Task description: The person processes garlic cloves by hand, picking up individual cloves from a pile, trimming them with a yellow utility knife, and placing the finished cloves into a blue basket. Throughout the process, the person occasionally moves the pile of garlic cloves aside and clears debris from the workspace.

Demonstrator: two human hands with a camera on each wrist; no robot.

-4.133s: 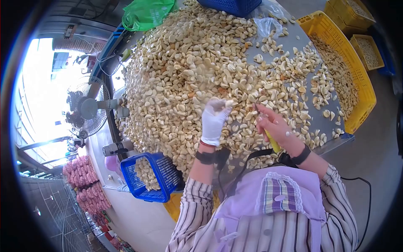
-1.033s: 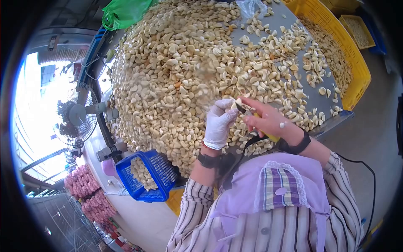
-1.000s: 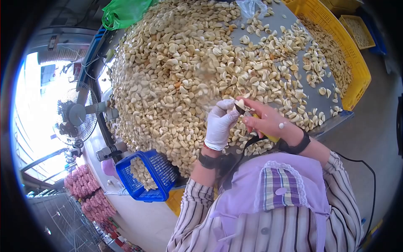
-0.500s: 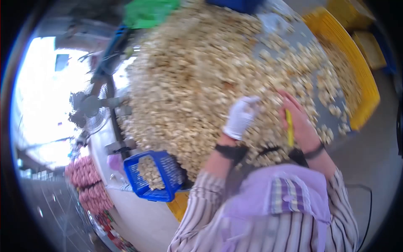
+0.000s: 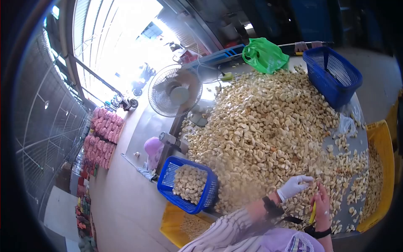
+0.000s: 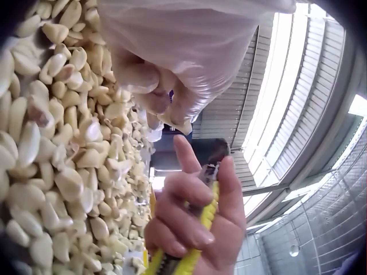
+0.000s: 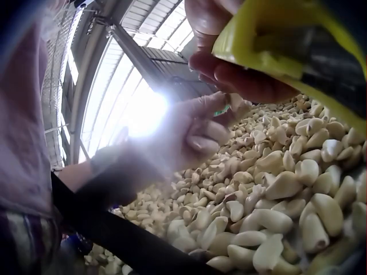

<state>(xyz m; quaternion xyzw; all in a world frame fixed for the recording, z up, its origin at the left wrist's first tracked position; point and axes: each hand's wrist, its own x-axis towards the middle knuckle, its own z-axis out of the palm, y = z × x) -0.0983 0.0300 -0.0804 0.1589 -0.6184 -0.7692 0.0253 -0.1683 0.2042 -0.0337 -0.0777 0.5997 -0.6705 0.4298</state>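
My gloved left hand is raised over a wide heap of peeled garlic cloves. Between its thumb and fingers it pinches a pale garlic clove, mostly covered by the glove. Just to its right, my bare right hand grips a yellow-handled knife, fingers wrapped round the handle. The short dark blade points up toward the left hand in the left wrist view, with a small gap to the clove. Close up in the right wrist view, the handle hides part of the right hand.
A blue basket with cloves stands at the table's near left corner, another blue basket at the far right. A yellow crate lines the right edge. A fan and a green bag are at the back.
The head view has swung left, so hands and heap appear lower right. A second ago the blade met a clove between the joined hands; now the hands are apart.
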